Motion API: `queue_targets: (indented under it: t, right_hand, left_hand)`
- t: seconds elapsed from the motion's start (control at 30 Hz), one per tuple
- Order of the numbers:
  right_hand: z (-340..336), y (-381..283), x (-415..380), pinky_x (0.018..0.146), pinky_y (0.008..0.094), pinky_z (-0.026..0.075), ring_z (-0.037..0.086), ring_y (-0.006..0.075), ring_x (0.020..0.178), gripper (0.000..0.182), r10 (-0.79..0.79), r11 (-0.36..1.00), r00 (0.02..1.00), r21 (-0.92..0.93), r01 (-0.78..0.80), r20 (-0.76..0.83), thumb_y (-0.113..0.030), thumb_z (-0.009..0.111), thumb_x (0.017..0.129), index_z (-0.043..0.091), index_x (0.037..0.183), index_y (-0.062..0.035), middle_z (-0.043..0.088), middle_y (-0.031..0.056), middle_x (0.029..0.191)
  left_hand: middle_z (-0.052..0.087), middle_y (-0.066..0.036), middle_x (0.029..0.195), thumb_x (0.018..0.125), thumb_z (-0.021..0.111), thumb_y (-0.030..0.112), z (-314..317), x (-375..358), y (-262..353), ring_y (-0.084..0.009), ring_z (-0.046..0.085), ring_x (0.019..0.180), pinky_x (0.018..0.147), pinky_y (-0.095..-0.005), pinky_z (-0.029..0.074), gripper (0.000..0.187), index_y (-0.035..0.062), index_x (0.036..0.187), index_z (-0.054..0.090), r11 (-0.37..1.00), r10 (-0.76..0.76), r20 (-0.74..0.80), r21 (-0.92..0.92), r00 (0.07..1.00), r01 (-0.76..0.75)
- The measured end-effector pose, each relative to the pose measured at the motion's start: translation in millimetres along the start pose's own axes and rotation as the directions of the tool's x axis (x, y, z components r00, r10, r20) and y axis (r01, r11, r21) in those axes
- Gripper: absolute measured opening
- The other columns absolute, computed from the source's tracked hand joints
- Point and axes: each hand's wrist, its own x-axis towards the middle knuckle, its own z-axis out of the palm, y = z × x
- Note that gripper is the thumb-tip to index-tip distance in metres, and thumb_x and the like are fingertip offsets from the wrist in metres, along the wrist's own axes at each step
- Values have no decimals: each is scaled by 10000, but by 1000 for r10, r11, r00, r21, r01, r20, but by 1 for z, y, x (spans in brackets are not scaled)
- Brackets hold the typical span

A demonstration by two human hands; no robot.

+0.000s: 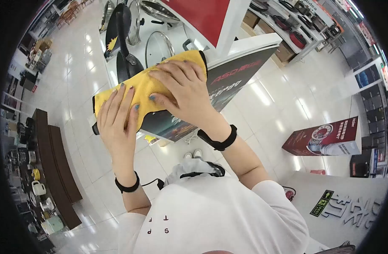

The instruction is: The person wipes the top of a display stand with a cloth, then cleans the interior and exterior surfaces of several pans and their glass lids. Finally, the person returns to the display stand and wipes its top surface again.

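Observation:
A yellow cloth [148, 88] with dark edging lies spread over the near edge of a display stand [172, 122]. My left hand [117, 112] rests on the cloth's left part, fingers stretched out and a little apart. On its right part lies my right hand [183, 89], the fingers slightly bent and the thumb held away from them. Both palms face down. Just beyond the cloth stand a black frying pan [125, 63] and a glass lid [159, 47]. The cloth hides part of the stand's edge.
A red and white sign [202, 17] rises beside the pans. Shelves of cookware [293, 31] stand at the upper right, with a red display box [325, 137] lower down. To the left runs a brown counter [56, 165] beside small appliances. The floor [92, 156] is shiny tile.

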Motion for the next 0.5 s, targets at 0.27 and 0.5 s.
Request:
queue_targets:
  t: [0.27, 0.5]
  right_hand:
    - [-11, 28, -14, 1041, 411, 420, 601, 221, 1189, 402, -20, 998, 997, 65, 25, -72, -292, 796, 804, 733, 1188, -188, 687, -37, 1293]
    - [-41, 63, -35, 1052, 405, 424, 594, 202, 1213, 395, 0, 1000, 996, 9, 1, -93, -268, 792, 800, 719, 1177, -175, 675, -44, 1312]
  left_hand:
    - [702, -15, 1355, 926, 743, 199, 13, 4, 15, -244, 634, 1274, 1056, -391, 468, 369, 180, 1294, 744, 990, 121, 10, 67, 993, -121]
    - [715, -26, 1341, 900, 755, 152, 40, 22, 53, -251, 646, 1272, 1067, -401, 476, 357, 166, 1257, 765, 987, 160, 32, 10, 987, -161]
